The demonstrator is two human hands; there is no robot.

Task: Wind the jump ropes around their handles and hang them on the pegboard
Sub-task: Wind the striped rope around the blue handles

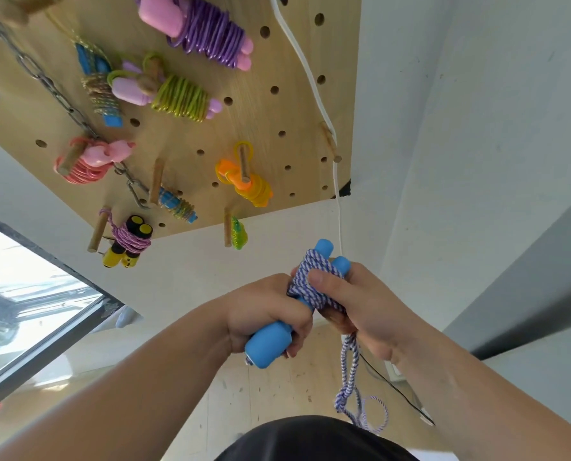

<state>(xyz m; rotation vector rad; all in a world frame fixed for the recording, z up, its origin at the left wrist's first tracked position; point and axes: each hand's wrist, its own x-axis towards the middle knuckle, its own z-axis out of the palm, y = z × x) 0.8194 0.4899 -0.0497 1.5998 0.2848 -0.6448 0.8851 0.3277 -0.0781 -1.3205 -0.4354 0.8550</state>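
I hold a jump rope with two blue handles [269, 342] side by side, below the wooden pegboard [270, 128]. My left hand [264, 311] grips the lower part of the handles. My right hand [360, 304] grips the upper part, thumb pressed on the blue-and-white cord [310, 291] wound around them. A loose length of cord [349, 377] hangs from under my right hand, ending in loops near my waist.
Several wound ropes hang on wooden pegs: purple [210, 34], green [181, 98], pink [87, 161], orange [247, 181], yellow-and-black [127, 241]. A metal chain [57, 91] crosses the board. A white cable [314, 84] runs down its right side. A bare peg [329, 141] sticks out there. A window [27, 301] is at left.
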